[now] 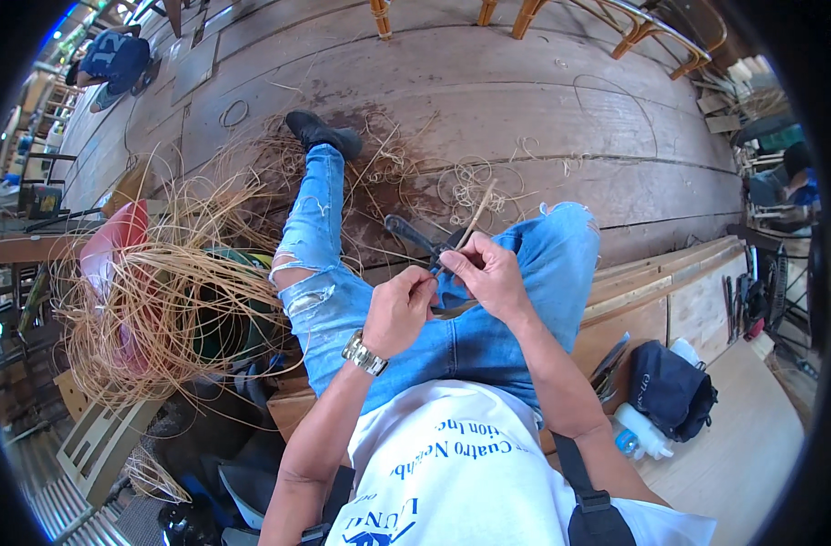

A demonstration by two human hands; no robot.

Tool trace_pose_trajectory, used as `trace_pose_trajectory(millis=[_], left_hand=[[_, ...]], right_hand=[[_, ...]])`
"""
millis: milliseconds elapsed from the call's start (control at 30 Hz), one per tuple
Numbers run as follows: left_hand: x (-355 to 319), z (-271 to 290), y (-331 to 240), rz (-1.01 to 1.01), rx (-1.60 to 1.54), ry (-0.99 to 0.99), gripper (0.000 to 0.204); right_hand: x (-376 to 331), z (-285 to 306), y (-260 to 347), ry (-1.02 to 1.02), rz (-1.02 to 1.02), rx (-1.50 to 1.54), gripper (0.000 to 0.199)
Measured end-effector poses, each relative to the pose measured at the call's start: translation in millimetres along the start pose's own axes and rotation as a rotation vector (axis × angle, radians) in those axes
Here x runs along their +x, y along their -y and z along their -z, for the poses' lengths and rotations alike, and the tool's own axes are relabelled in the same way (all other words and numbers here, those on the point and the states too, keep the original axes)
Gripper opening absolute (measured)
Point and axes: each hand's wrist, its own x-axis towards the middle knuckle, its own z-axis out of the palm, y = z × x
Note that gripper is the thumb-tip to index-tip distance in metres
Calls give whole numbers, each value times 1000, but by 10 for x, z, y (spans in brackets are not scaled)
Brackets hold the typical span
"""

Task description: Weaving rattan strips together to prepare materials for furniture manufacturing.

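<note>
Over my lap, a thin tan cane strip (478,211) rises from my right hand (490,278), its lower end running down between both hands. My right thumb and fingers are closed in a pinch on it. Close beside, my left hand (399,311), with a metal watch (364,353) at the wrist, is also closed, its fingertips meeting the strip's lower end. The exact grip there is partly hidden by the fingers. Just beyond my hands, between my legs, is a tool with a dark grey handle (405,230); its kind is unclear.
A large tangled heap of cane strands (152,300) lies on the left, over a red bag (115,244). Loose curls and scraps (479,187) litter the plank floor. On the right are a dark blue bag (668,389) and a white bottle (643,429). Another person (115,59) crouches far left.
</note>
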Motion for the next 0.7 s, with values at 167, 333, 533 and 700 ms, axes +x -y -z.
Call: trace_pose_trajectory(millis=[167,333,533,700], left_hand=[[82,-100,1,-219,87,-146,19],[65,-114,-61,-192,75,-219,26],[-350,128,-45,-222,143,-341,37],[-1323,625,391,-102,244,-363,33]], right_hand=[[-28,-73,-43,-11,73,14,28],[0,-157,-9,19,-31,187,33],[339,260,137,-156,-206,340,32],[809,890,128,-146,-79,265,30]])
